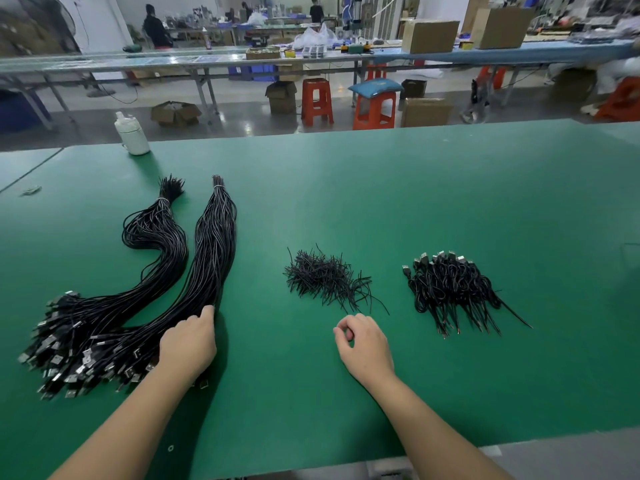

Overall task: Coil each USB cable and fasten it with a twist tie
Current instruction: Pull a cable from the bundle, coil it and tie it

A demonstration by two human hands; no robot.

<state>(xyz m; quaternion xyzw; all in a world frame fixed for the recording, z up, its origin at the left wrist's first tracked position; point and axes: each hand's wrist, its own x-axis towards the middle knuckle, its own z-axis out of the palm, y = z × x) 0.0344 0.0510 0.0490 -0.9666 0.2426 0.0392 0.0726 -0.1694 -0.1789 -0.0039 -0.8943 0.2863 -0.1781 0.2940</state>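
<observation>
Two long bundles of black USB cables lie on the green table point(415, 188) at the left: a left bundle point(156, 237) and a right bundle point(214, 251), with their metal plugs point(69, 362) fanned out toward the front left. My left hand point(188, 341) lies on the right bundle near the plugs, fingertips curled over its right edge. A loose pile of black twist ties point(322, 277) sits in the middle. My right hand point(363, 344) hovers just in front of that pile, fingers curled, with nothing visible in it. Coiled, tied cables point(450, 285) are heaped at the right.
A white bottle point(133, 135) stands at the table's far left edge. A small scrap point(33, 190) lies at the far left. Beyond the table are orange stools point(374, 110), cardboard boxes point(429, 36), long workbenches and several people.
</observation>
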